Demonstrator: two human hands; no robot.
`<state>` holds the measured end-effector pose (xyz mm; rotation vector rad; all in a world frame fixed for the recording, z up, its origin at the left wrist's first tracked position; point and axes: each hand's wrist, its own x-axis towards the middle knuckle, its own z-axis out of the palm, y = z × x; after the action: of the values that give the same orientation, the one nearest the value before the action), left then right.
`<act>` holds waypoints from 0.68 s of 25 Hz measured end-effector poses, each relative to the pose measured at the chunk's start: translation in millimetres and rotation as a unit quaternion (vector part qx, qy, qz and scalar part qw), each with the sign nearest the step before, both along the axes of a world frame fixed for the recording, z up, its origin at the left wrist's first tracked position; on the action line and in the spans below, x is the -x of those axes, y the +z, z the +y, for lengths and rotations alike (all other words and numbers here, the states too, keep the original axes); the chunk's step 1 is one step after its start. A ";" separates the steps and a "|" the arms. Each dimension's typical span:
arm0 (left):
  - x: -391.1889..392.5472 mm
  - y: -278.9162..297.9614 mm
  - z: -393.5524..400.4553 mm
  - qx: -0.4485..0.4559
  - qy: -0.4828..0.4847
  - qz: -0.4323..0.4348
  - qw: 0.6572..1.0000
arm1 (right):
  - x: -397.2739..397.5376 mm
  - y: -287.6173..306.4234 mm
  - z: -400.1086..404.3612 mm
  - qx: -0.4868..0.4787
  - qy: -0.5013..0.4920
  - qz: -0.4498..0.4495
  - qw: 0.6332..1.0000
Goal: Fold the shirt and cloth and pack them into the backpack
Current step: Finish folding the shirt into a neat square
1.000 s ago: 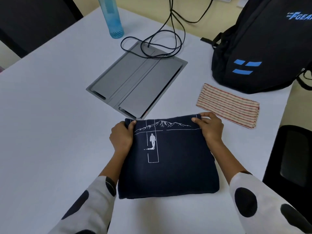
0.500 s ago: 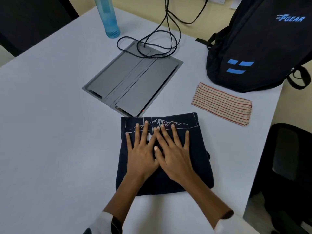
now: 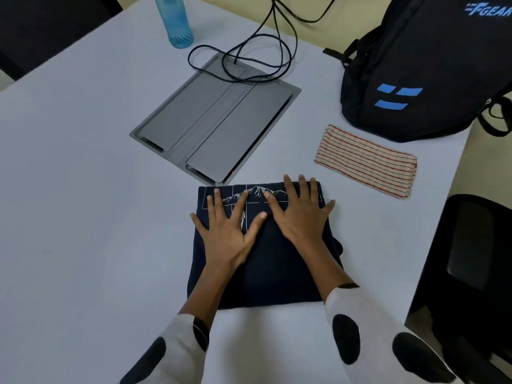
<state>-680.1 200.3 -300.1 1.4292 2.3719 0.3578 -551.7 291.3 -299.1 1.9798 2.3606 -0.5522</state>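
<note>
A navy shirt (image 3: 266, 273) with a white mountain print lies folded into a square on the white table (image 3: 83, 217). My left hand (image 3: 227, 228) lies flat on its left half, fingers spread. My right hand (image 3: 299, 212) lies flat on its right half, fingers spread, reaching the far edge. Neither hand holds anything. A folded cloth (image 3: 365, 160) with red stripes rests to the right, beyond the shirt. The black backpack (image 3: 426, 65) with blue markings stands at the far right of the table, behind the cloth.
A grey metal cable hatch (image 3: 216, 120) is set into the table just beyond the shirt, with black cables (image 3: 249, 59) looped over it. A blue bottle (image 3: 174, 20) stands at the far edge. A black chair (image 3: 471, 259) sits right of the table.
My hands first let go of the shirt's far corners and lay flat together at its middle. Since then they have slid apart, the right one toward the far right corner.
</note>
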 end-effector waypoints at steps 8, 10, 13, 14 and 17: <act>10.1 -3.1 -26.1 -0.020 0.015 -0.044 0.999 | -56.8 -17.2 -102.0 -0.071 -0.032 0.041 0.996; 11.9 -3.4 -45.6 -0.038 -0.002 -0.040 0.998 | -67.8 -19.8 -125.9 -0.066 -0.025 0.047 0.996; 18.2 -4.9 -80.4 -0.050 -0.039 -0.030 0.997 | -79.8 -20.4 -160.2 -0.049 -0.014 0.043 0.998; 21.2 -4.3 -90.0 -0.042 -0.052 -0.029 0.997 | -82.7 -19.3 -166.8 -0.040 -0.007 0.031 0.999; 26.3 1.9 -105.4 -0.008 -0.077 -0.004 0.997 | -83.7 -2.7 -160.1 -0.029 0.013 0.012 0.999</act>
<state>-706.4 94.9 -298.2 1.6026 2.2389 0.3423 -468.1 131.2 -301.8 1.9724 2.4399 -0.5146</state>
